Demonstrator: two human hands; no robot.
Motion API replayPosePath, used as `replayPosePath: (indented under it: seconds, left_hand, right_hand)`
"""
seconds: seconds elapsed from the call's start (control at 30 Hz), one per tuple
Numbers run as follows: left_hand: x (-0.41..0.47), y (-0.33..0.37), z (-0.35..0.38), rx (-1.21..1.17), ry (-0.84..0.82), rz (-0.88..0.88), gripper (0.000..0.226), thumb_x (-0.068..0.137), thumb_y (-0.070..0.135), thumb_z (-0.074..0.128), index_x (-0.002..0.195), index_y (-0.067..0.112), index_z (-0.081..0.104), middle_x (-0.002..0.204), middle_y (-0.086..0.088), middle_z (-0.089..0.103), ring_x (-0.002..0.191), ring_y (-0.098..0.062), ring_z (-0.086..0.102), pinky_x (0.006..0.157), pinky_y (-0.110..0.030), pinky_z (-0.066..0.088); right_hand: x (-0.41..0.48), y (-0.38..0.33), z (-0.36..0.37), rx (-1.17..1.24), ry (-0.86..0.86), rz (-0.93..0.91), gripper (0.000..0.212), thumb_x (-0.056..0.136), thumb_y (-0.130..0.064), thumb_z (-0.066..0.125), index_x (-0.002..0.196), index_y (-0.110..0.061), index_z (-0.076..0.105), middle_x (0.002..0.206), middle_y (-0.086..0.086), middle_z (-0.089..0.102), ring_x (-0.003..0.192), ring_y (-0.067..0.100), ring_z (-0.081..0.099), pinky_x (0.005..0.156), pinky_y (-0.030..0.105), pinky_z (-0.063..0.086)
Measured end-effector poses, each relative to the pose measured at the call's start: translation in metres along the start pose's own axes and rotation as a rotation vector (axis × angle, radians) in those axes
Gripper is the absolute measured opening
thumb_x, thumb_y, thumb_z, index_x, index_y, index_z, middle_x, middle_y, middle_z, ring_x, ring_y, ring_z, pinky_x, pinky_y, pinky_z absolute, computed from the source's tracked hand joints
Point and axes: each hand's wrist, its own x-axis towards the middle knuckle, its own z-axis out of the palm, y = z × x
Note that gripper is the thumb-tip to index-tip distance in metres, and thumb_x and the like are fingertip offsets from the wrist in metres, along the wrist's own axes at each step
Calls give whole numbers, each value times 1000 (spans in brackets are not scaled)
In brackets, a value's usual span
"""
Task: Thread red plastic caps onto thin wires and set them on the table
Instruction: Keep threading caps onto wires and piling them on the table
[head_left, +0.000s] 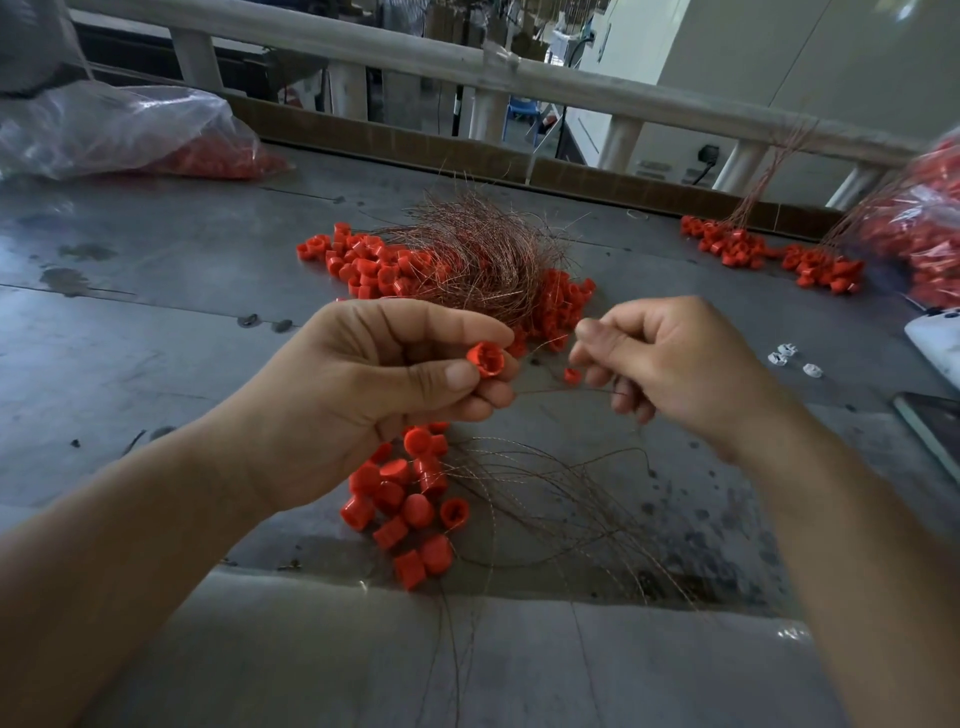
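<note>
Backing the stained grey metal table (156, 338) stands a pale railing (415, 58).

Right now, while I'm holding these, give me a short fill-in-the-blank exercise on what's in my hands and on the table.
1. The left hand pinches a single ____ cap.
2. The right hand holds a thin ____ that stretches across to the left hand.
3. The three small pieces lying on the table to the right of the right hand are ____ in colour.

Missing words: red; wire; white.
</note>
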Motion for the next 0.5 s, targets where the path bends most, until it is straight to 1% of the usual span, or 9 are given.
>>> replayPosePath:
  seconds: [0.07,0.13,0.17,0.23,0.3,0.37,0.43,0.5]
  left_hand:
    - [-1,0,0,9,-2,-5,27,58,12,67,83,17,76,81,-7,73,74,-14,70,62,-17,54]
    - [-1,1,-1,11,-7,-8,27,58,13,67,83,18,76,82,-7,73,74,-14,70,63,-17,54]
    - [-1,1,-1,11,-9,-9,27,58,13,67,83,18,76,82,-7,73,75,-14,70,63,-17,54]
    - [-1,1,-1,9,-12,-10,27,58,13,67,83,18,76,82,-7,73,75,-14,70,63,-17,54]
    - [-2,1,0,8,-7,-13,27,58,13,67,82,18,77,82,-7,73,75,-14,70,63,-17,54]
    - [-1,1,0,5,-3,-14,27,57,13,67,82,18,76,82,-6,73,74,-14,70,63,-17,54]
    - [-1,2,1,0,-3,-13,27,57,13,67,82,18,76,81,-6,73,73,-13,70,62,-17,54]
    - [-1,2,1,2,-8,-13,28,57,13,67,83,17,76,81,-6,73,73,-13,70,61,-16,54]
  right_hand:
    - [7,14,-7,-28,95,77,24,89,-27,56,68,-18,64,57,-6,63,49,3,56,48,20,44]
    - [13,26,-8,-130,188,96,19,88,-23,58,72,-14,64,66,0,65,60,11,60,59,27,48]
    - [16,31,-7,-194,210,96,16,87,-22,59,74,-15,64,70,0,66,65,13,59,63,26,46]
    - [19,36,-1,-293,189,84,6,86,-19,61,83,-18,66,75,-5,63,71,11,56,65,21,39]
    - [22,42,5,-354,150,70,11,86,-17,61,94,-17,68,82,-6,62,77,10,54,70,20,38]
    - [26,45,9,-395,188,53,17,87,-17,60,102,-15,67,89,-3,63,81,9,53,73,20,38]
    - [30,46,10,-400,252,50,20,87,-18,59,105,-14,66,93,-1,64,82,10,52,74,21,38]
    - [33,49,12,-392,251,81,19,86,-21,61,103,-14,66,89,-2,63,83,13,55,74,22,40]
